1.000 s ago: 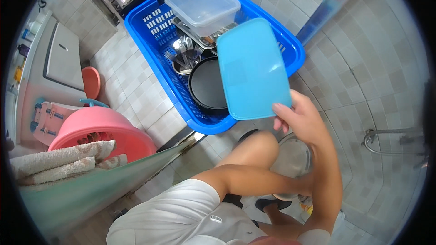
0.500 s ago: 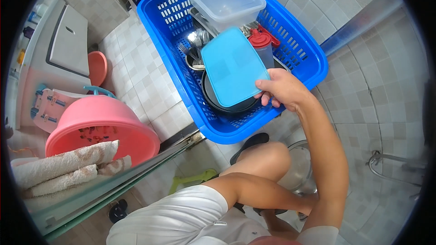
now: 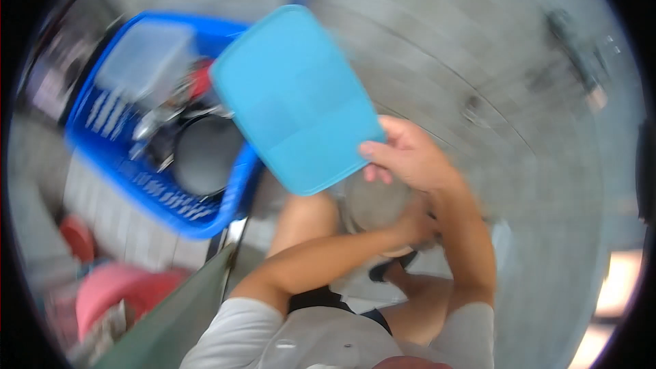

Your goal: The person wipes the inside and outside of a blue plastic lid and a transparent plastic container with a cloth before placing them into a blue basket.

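Observation:
My right hand (image 3: 410,154) pinches one corner of a flat, rectangular light-blue plastic lid (image 3: 301,106), thumb on top and fingers beneath. The lid is tilted up in front of me, just right of a blue plastic basket (image 3: 225,222), and overlaps its right rim. Across my lap my left forearm reaches rightward; my left hand (image 3: 413,222) is beside a round greyish vessel (image 3: 374,199) below the lid. Blur and the right arm hide its fingers. Inside the basket are a clear plastic container (image 3: 147,58), a dark round pan (image 3: 208,154) and blurred metal utensils (image 3: 154,123).
Something red (image 3: 202,76) shows in the basket near the lid. A pink tub (image 3: 126,294) and a small reddish basin (image 3: 78,238) sit at lower left, beyond a glass panel edge (image 3: 174,307). Tiled wall (image 3: 444,41) with blurred fittings (image 3: 574,48) lies to the right.
My view has swung right, so the basket now appears farther left. My right hand has drawn the lid out from over the basket toward me, still gripping its corner. The picture is blurrier.

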Tool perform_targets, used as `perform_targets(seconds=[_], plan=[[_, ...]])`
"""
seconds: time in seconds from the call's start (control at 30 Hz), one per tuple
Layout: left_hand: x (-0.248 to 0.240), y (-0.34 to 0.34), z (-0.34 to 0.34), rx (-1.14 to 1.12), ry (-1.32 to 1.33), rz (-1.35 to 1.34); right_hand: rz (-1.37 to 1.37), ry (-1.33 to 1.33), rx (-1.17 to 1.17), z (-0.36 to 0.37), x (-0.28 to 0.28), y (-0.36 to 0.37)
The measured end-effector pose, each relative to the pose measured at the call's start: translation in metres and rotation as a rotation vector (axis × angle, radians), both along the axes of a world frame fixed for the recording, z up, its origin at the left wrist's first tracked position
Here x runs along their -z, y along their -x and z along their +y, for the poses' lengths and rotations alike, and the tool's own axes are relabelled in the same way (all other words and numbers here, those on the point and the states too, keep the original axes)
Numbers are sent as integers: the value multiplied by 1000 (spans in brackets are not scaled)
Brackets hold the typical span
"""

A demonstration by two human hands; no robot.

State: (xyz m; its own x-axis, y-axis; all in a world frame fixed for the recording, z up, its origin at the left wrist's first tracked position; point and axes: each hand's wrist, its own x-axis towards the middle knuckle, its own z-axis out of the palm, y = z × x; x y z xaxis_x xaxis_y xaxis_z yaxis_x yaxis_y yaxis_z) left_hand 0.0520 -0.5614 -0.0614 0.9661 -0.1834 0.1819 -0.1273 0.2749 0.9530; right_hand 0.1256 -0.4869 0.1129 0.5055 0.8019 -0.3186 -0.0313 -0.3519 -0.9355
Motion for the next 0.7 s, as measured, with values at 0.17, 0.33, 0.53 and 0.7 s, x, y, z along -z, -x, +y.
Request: perform_targets(seconds=[0.17,0.33,0.53,0.7], plan=[[-34,3,15,86,-144,363,-111,-5,449,-169,0,37],[-33,21,-6,262,-50,457,-219,-91,797,-321,19,105],[4,18,-8,319,22,518,-129,-102,1043,-394,45,155],[0,6,-10,434,108,576,-52,-67,960,-395,64,157]])
